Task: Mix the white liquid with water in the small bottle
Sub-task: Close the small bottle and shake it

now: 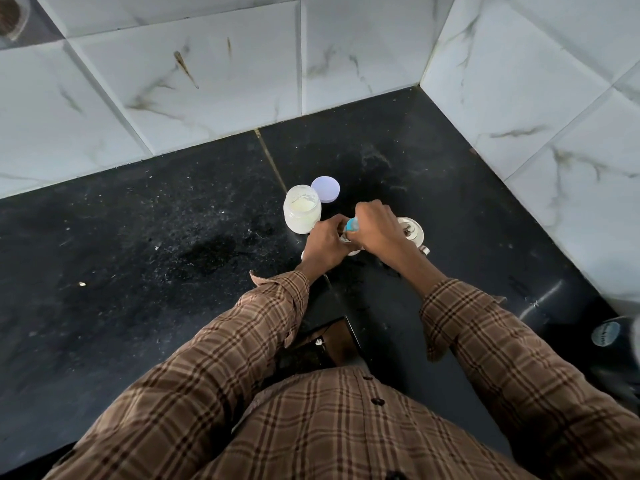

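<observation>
Fingers of both hands: right hand (375, 225) grips blue-tipped tool (352, 224) | left hand (323, 242) grip hidden | open jar (301, 209) beside

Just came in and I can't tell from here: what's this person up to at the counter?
A person in a brown checked shirt works at a black counter in a tiled corner. The right hand grips a blue-handled tool from above, while the left hand holds something small beneath it, mostly hidden. Just behind, an open jar of white liquid stands uncapped, with a pale purple lid lying flat beside it.
</observation>
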